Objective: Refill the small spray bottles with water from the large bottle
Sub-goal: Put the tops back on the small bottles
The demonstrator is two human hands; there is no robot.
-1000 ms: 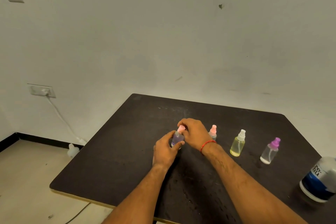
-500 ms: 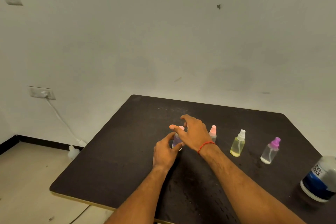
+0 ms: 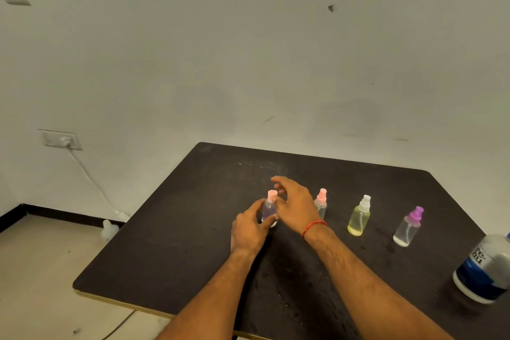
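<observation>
while left hand (image 3: 248,232) grips bottle (image 3: 269,211), right hand (image 3: 298,207) hovers.

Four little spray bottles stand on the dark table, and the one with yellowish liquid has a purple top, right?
Not quite: the head view shows the yellowish spray bottle with a white top. The purple top is on the clear spray bottle to its right. Four do stand on the dark table.

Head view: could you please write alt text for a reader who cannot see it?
A person's left hand grips a lilac spray bottle on a table, right hand open beside its pink cap. Three other spray bottles and a large bottle stand to its right.
</observation>
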